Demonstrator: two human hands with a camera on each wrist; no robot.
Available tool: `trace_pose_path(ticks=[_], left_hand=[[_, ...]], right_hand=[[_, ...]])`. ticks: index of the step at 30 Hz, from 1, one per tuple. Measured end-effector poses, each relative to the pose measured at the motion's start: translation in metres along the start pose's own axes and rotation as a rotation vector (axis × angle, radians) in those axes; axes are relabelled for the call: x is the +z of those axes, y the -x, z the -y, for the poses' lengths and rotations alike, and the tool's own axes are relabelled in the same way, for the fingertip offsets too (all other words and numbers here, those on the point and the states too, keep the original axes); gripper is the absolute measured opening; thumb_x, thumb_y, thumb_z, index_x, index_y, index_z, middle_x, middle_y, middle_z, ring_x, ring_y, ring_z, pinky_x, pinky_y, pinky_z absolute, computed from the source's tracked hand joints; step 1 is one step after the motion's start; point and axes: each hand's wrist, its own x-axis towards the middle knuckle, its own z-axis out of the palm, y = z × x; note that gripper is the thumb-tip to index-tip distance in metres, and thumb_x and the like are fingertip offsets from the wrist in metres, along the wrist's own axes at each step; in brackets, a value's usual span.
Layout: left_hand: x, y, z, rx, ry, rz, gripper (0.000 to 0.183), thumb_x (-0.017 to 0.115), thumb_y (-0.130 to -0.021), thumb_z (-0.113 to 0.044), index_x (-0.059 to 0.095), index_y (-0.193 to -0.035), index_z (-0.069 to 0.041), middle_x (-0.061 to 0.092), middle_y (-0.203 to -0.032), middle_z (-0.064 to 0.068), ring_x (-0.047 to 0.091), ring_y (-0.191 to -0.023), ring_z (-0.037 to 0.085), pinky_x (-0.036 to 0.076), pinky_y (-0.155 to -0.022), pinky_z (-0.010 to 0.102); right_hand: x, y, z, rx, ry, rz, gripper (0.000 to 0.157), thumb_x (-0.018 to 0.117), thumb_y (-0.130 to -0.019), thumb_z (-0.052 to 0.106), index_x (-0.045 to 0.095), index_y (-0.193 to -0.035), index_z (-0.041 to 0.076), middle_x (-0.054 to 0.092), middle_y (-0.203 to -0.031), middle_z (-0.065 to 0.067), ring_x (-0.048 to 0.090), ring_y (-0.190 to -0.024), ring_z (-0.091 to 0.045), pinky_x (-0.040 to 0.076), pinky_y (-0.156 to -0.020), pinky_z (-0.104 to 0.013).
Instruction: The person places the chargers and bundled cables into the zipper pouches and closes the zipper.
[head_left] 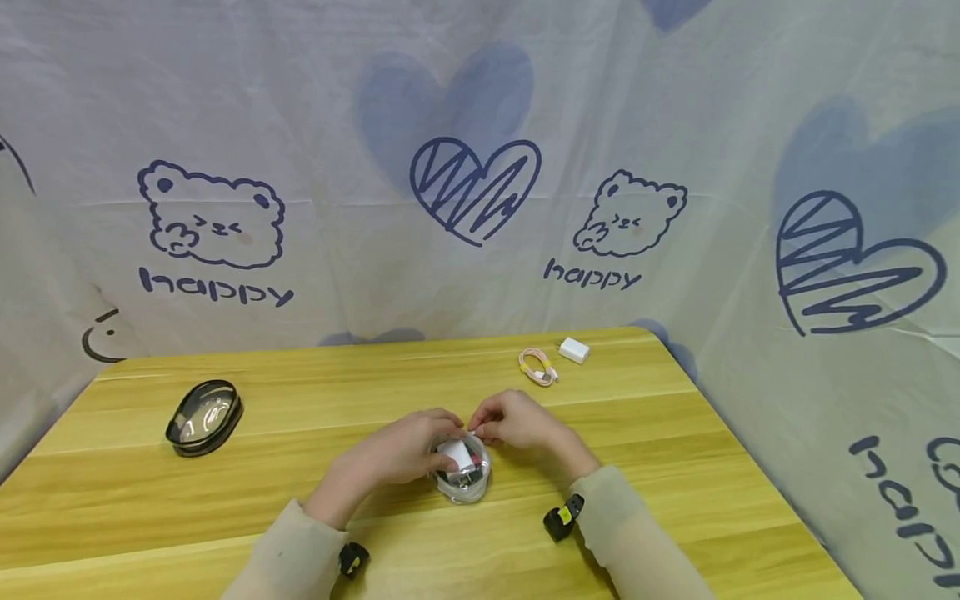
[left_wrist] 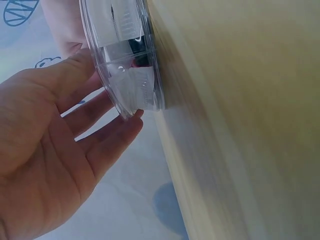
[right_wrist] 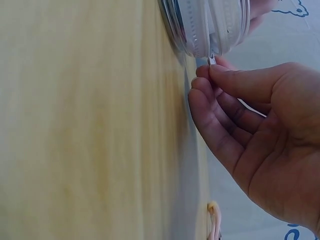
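Note:
A small round clear zip pouch (head_left: 468,493) sits on the table in front of me, with a white block and some black and red items inside it. My left hand (head_left: 408,446) holds the pouch by its left side, thumb over the top and fingertips at its wall. At the far side of the pouch, my right hand (head_left: 517,421) pinches a small zipper pull (right_wrist: 212,60) between thumb and forefinger. In the right wrist view the white zip band (right_wrist: 196,30) runs round the side of the pouch.
A black-rimmed clear case (head_left: 204,418) lies at the left of the wooden table (head_left: 315,392). Toward the back right are a coiled pink cable (head_left: 534,367) and a white charger plug (head_left: 574,350). A printed cloth (head_left: 337,167) hangs behind.

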Motion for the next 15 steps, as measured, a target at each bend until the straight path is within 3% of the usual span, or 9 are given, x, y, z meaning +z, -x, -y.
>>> trace_pose_path(ticks=[5, 15], left_hand=[[0.001, -0.001, -0.003, -0.034, -0.011, 0.000, 0.032, 0.080, -0.092, -0.012, 0.072, -0.119, 0.004, 0.066, -0.130, 0.018, 0.066, -0.116, 0.033, 0.057, -0.097, 0.044], [-0.003, 0.002, -0.013, -0.066, -0.044, 0.006, 0.045, 0.087, -0.086, -0.021, 0.074, -0.123, 0.002, 0.065, -0.133, 0.019, 0.066, -0.117, 0.035, 0.056, -0.097, 0.046]], right_hand=[[-0.002, 0.002, 0.001, 0.008, -0.002, 0.006, 0.011, 0.067, -0.098, -0.002, 0.077, -0.096, 0.003, 0.071, -0.083, 0.000, 0.063, -0.073, -0.009, 0.056, -0.066, -0.023], [-0.010, 0.005, -0.002, -0.006, 0.039, 0.052, 0.011, 0.069, -0.098, 0.002, 0.077, -0.092, 0.007, 0.070, -0.080, 0.000, 0.061, -0.073, -0.010, 0.052, -0.066, -0.022]])
